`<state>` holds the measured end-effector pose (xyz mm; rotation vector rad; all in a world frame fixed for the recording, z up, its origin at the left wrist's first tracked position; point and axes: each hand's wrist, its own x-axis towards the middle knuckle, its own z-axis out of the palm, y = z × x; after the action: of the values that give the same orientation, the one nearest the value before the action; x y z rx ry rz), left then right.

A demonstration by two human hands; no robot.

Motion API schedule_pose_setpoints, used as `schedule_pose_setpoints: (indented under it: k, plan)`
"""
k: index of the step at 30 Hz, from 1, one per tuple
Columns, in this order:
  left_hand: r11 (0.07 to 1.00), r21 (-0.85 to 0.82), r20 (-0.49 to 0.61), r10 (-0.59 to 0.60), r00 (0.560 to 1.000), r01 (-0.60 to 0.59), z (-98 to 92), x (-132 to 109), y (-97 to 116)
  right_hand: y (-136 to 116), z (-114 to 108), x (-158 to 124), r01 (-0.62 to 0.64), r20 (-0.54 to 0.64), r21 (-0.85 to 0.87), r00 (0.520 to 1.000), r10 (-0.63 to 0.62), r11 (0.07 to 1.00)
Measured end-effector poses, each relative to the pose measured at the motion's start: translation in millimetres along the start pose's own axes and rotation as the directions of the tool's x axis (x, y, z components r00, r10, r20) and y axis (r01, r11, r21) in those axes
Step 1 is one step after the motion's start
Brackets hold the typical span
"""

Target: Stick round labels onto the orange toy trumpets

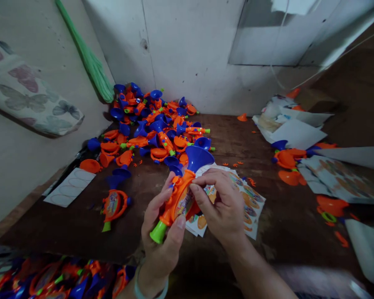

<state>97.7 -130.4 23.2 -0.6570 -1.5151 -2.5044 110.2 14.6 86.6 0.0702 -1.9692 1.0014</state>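
Observation:
My left hand (160, 232) grips an orange toy trumpet (182, 191) with a blue bell and a green mouthpiece, tilted up to the right. My right hand (222, 205) is closed on the trumpet's body, its thumb pressing a coloured sticker on the side. Under both hands lies a sticker sheet (252, 203) with round pictures. A finished trumpet (114, 205) lies on the dark wooden table (286, 224) to the left.
A pile of orange and blue trumpets (152, 124) fills the back corner by the white wall. An empty sticker backing sheet (70, 187) lies left. Papers and loose parts (288, 160) lie right. More trumpets (59, 280) sit at the bottom left edge.

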Motion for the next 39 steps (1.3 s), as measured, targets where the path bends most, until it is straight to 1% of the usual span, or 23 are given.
schedule_pose_setpoints:
  k: [5,9,11,13,14,16,17,18,19,20,21,23,24,26,28,29,30,31,33,35,37,38,39]
  plan:
    - [1.000,-0.003,-0.019,-0.007,1.000,0.007,-0.7,1,0,-1,0,1,-0.045,0.054,0.002,0.998,0.045,0.999]
    - [0.999,-0.007,-0.061,-0.052,0.997,0.052,1.8,1,2,-2,4,-2,-0.016,0.079,-0.034,0.997,0.019,0.999]
    - [0.998,0.003,-0.084,-0.064,0.994,0.065,0.6,0,4,11,5,-2,-0.002,0.033,-0.093,0.999,0.006,0.996]
    - [0.997,0.068,-0.100,-0.031,0.994,0.038,-7.2,-1,9,38,0,-1,-0.025,-0.094,-0.207,0.996,0.005,0.978]
    - [0.991,0.132,-0.109,0.009,0.994,0.006,-14.7,0,11,56,-5,-1,-0.044,-0.161,-0.277,0.987,-0.001,0.960]
    - [0.944,0.326,-0.145,0.103,0.984,-0.051,-37.9,2,16,93,-17,-1,-0.127,-0.122,-0.385,0.989,0.085,0.914]
    - [0.897,0.438,-0.176,0.147,0.973,-0.056,-53.4,3,18,108,-22,-3,-0.170,0.007,-0.444,0.981,0.194,0.880]
    - [0.837,0.548,-0.222,0.161,0.962,-0.014,-70.8,4,19,121,-27,-6,-0.189,0.164,-0.504,0.937,0.308,0.843]
    - [0.773,0.632,-0.266,0.139,0.954,0.063,-89.3,5,21,129,-30,-10,-0.193,0.285,-0.550,0.871,0.400,0.813]
    - [0.709,0.683,-0.325,0.083,0.942,0.173,-108.3,5,22,134,-31,-15,-0.187,0.377,-0.582,0.800,0.467,0.791]
    - [0.646,0.708,-0.389,0.016,0.921,0.287,-126.6,5,23,136,-30,-20,-0.180,0.433,-0.600,0.747,0.505,0.780]
    - [0.551,0.718,-0.462,-0.080,0.883,0.425,-158.3,4,25,133,-22,-31,-0.180,0.470,-0.605,0.705,0.530,0.776]
    - [0.506,0.751,-0.454,-0.073,0.888,0.425,-170.1,4,26,131,-17,-36,-0.182,0.481,-0.605,0.692,0.538,0.775]
    - [0.407,0.863,-0.348,0.049,0.936,0.299,-182.8,3,26,127,-7,-44,-0.195,0.488,-0.599,0.680,0.548,0.776]
    - [0.315,0.942,-0.186,0.204,0.961,0.116,-179.5,2,24,126,0,-47,-0.223,0.470,-0.585,0.690,0.550,0.780]
    - [0.314,0.948,-0.130,0.246,0.961,0.048,-172.1,1,20,127,1,-48,-0.243,0.454,-0.572,0.702,0.549,0.784]
    - [0.360,0.933,-0.107,0.253,0.961,0.009,-161.7,-1,16,129,0,-47,-0.267,0.434,-0.554,0.715,0.547,0.789]
    - [0.443,0.897,-0.107,0.221,0.969,-0.002,-148.9,-4,10,130,-2,-45,-0.295,0.411,-0.531,0.730,0.545,0.795]
    - [0.665,0.743,-0.153,0.064,0.986,0.072,-119.7,-9,-4,133,-11,-40,-0.353,0.357,-0.468,0.763,0.539,0.810]
    - [0.829,0.509,-0.221,-0.136,0.966,0.234,-90.1,-13,-19,133,-22,-33,-0.405,0.307,-0.385,0.792,0.529,0.829]
    - [0.878,0.223,-0.240,-0.373,0.896,0.425,-63.6,-13,-29,128,-29,-30,-0.435,0.291,-0.284,0.810,0.509,0.855]
    - [0.849,0.076,-0.202,-0.500,0.842,0.522,-52.1,-12,-32,125,-30,-29,-0.441,0.299,-0.232,0.816,0.495,0.867]
    - [0.788,-0.057,-0.135,-0.615,0.777,0.614,-41.7,-9,-33,120,-28,-30,-0.443,0.314,-0.182,0.820,0.479,0.878]
